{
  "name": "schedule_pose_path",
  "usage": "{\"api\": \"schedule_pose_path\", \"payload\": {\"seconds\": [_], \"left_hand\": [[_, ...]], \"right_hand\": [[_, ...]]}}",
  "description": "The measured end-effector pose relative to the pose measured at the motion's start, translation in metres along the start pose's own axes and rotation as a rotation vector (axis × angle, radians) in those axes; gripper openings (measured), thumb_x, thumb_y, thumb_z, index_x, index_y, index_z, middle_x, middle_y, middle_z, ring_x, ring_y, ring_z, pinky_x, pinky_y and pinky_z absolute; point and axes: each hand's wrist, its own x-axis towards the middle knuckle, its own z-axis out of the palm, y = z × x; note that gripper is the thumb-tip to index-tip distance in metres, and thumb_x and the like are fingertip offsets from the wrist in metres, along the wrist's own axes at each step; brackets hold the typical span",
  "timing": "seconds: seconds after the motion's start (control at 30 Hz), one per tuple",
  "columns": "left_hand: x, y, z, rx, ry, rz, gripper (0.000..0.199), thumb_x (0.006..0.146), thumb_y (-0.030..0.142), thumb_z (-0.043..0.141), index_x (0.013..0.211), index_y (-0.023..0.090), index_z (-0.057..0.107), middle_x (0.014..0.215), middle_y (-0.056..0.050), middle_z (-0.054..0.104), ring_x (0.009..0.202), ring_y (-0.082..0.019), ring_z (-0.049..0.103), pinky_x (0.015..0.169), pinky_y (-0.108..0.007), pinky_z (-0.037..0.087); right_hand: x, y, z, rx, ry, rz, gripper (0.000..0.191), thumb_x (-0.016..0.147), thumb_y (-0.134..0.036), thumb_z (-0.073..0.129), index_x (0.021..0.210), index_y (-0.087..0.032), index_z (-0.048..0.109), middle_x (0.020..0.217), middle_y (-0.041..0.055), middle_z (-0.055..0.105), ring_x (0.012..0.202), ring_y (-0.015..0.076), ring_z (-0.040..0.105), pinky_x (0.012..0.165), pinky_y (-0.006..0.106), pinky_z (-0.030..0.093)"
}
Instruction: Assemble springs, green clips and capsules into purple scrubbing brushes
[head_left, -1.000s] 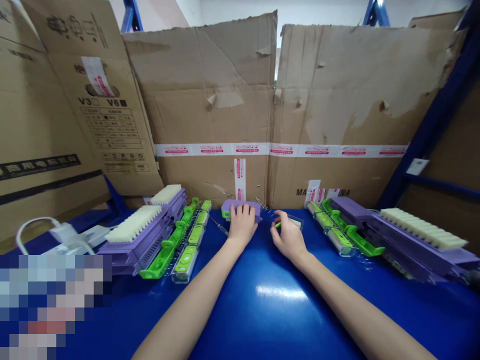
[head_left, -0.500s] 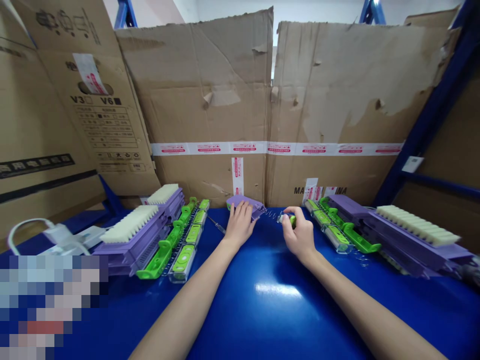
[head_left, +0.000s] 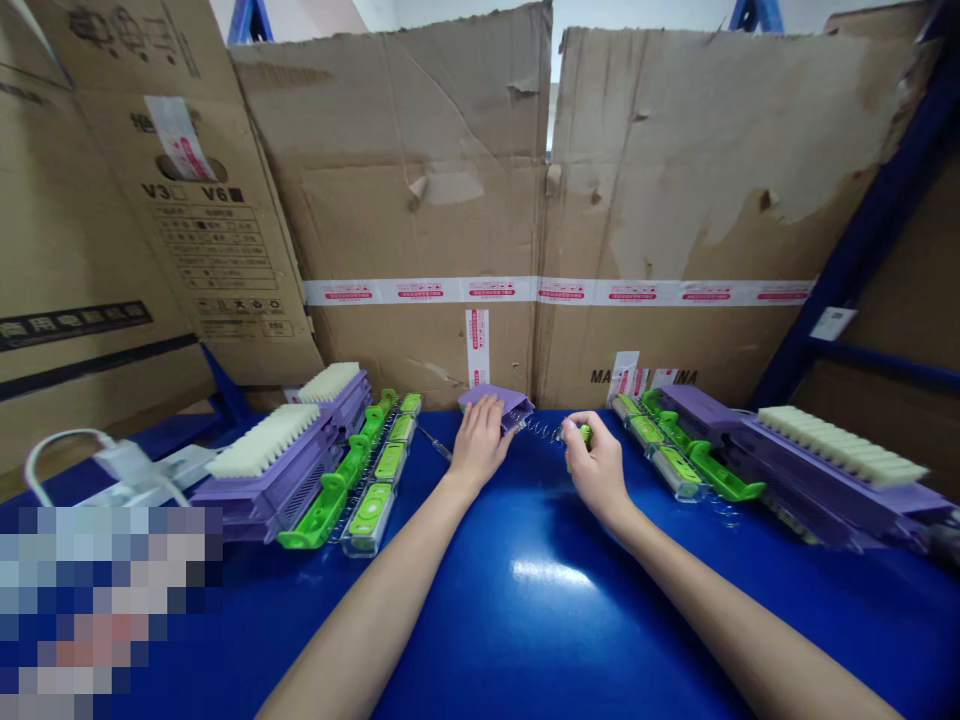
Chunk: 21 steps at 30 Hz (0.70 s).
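Observation:
My left hand (head_left: 481, 440) grips a purple plastic housing (head_left: 495, 397), fingers over its top and the thumb at its open end. A thin coil spring (head_left: 541, 428) stretches from that open end across to my right hand (head_left: 596, 455). Pinched between the right thumb and bent fingers is a small green part (head_left: 585, 433), largely covered by them. To the left of my left hand a thin screwdriver (head_left: 435, 443) lies on the blue table (head_left: 525, 640).
On the left stand purple housings with white bristles (head_left: 262, 440), a green bracket strip (head_left: 330, 500) and clear green-faced pieces (head_left: 373, 510). Similar purple brushes (head_left: 840, 445) and a green strip (head_left: 724, 475) lie right. Cardboard (head_left: 420, 230) walls the back. A white plug (head_left: 127, 460) sits far left.
The purple housing has tilted slightly, so its open end shows more, with the left thumb now visible there. My right hand has barely moved. The whole view has shifted a little.

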Motion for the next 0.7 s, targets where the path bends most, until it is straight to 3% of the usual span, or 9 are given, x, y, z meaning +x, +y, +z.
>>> {"api": "schedule_pose_path", "payload": {"seconds": [0.2,0.3,0.5,0.7], "left_hand": [[-0.002,0.0,0.001,-0.03,0.051,0.119,0.04,0.087,0.035,0.049,0.119,0.011,0.047,0.122,-0.018,0.056,0.118,-0.027,0.051,0.1,-0.042,0.043],[-0.002,0.0,0.0,-0.062,0.061,0.105,0.04,0.087,0.035,0.048,0.12,0.011,0.045,0.121,-0.017,0.056,0.117,-0.026,0.052,0.097,-0.041,0.046],[-0.003,-0.002,0.0,-0.094,0.079,0.064,0.041,0.086,0.033,0.051,0.119,0.009,0.044,0.119,-0.018,0.057,0.113,-0.026,0.054,0.093,-0.039,0.048],[-0.003,-0.002,0.0,-0.137,0.091,0.014,0.042,0.085,0.034,0.052,0.121,0.014,0.042,0.12,-0.015,0.057,0.113,-0.025,0.054,0.093,-0.039,0.048]], "right_hand": [[-0.005,-0.005,0.009,0.272,-0.192,0.189,0.035,0.079,-0.055,0.053,0.081,-0.02,0.049,0.052,-0.0054,0.052,0.036,0.0095,0.048,0.032,0.019,0.036],[-0.005,-0.008,0.012,0.383,-0.249,0.225,0.038,0.073,-0.055,0.06,0.081,-0.019,0.05,0.055,-0.0044,0.055,0.041,0.0127,0.055,0.036,0.023,0.045],[-0.004,-0.011,0.012,0.45,-0.267,0.252,0.043,0.061,-0.048,0.074,0.086,-0.018,0.058,0.076,0.0009,0.062,0.058,0.0159,0.064,0.051,0.027,0.053],[-0.003,-0.014,0.012,0.499,-0.222,0.276,0.039,0.063,-0.05,0.072,0.081,-0.015,0.065,0.07,0.0038,0.065,0.059,0.0161,0.063,0.057,0.029,0.053]]}}
